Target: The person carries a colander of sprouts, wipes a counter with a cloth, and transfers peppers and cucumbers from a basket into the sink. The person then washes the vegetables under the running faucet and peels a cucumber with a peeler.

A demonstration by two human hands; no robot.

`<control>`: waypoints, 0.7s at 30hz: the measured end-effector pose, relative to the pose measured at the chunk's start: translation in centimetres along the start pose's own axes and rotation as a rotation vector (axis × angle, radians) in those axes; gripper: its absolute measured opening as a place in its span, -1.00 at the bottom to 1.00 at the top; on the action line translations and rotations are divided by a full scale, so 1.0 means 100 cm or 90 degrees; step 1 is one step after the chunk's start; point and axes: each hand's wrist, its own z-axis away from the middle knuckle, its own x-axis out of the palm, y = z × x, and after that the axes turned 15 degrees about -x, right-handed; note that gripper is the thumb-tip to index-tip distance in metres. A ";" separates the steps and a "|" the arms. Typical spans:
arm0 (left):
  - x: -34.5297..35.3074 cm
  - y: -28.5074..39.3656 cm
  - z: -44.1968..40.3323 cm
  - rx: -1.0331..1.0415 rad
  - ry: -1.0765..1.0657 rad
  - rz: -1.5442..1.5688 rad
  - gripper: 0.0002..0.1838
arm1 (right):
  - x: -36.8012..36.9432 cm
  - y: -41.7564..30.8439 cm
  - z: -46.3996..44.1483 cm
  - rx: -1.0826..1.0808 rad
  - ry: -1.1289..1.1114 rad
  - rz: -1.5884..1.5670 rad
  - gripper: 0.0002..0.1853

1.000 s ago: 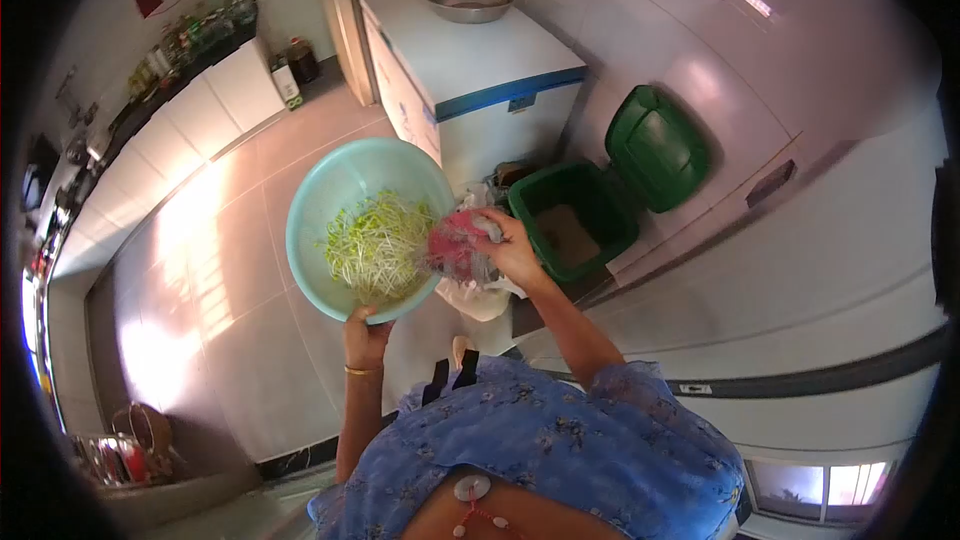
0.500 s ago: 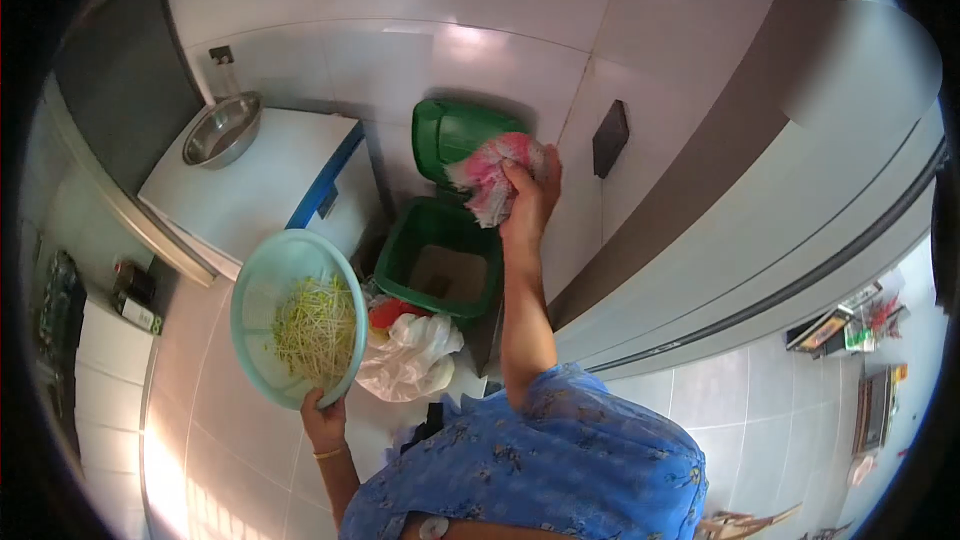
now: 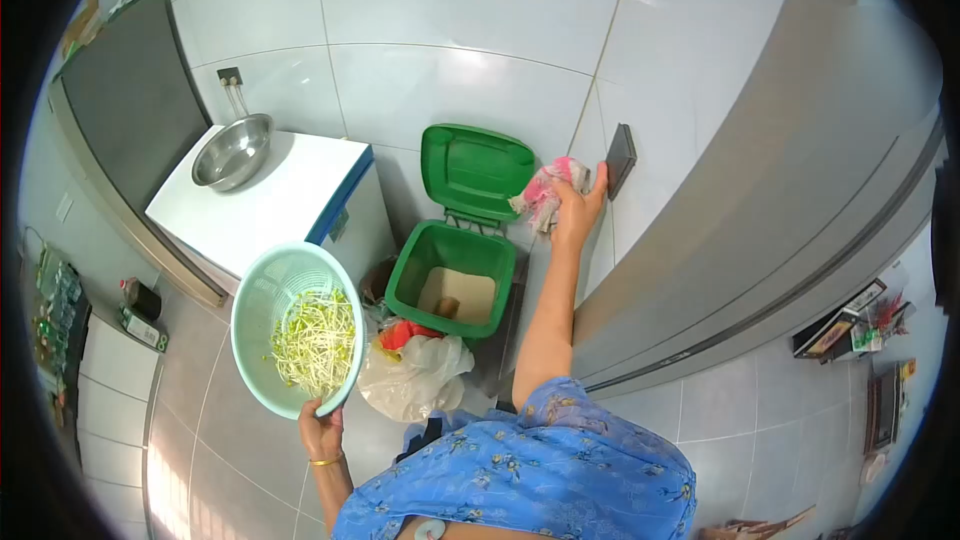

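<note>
A light green basin with pale sprouts inside is held at its lower rim by my left hand. My right hand grips a crumpled pink and grey cloth, with the fingers partly spread against a dark wall switch plate. Whether the fingertips touch the plate cannot be made out. Below and left of this hand stands a green bin with its lid raised and pale contents inside.
On the white chest at the left sits a metal bowl. Plastic bags lie on the floor in front of the bin. A grey door frame rises at the right. Bottles stand at the far left.
The view has swung right toward the wall. My right hand has moved from beside the basin, past the bin, to the wall plate with the cloth. My left hand still holds the basin.
</note>
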 end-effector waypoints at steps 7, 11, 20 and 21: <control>-0.044 0.023 -0.001 -0.010 0.026 0.118 -0.59 | -0.004 -0.001 0.024 0.004 0.027 0.032 -0.19; -0.070 0.024 0.033 0.046 -0.006 0.138 -0.54 | -0.005 -0.054 0.048 0.104 0.042 -0.030 -0.27; -0.176 0.101 0.112 0.180 0.075 0.273 -0.48 | 0.103 -0.169 0.240 -0.063 -0.721 -0.098 -0.61; -0.193 0.117 0.123 0.199 0.081 0.276 -0.47 | 0.130 -0.216 0.275 -0.196 -0.828 -0.043 -0.60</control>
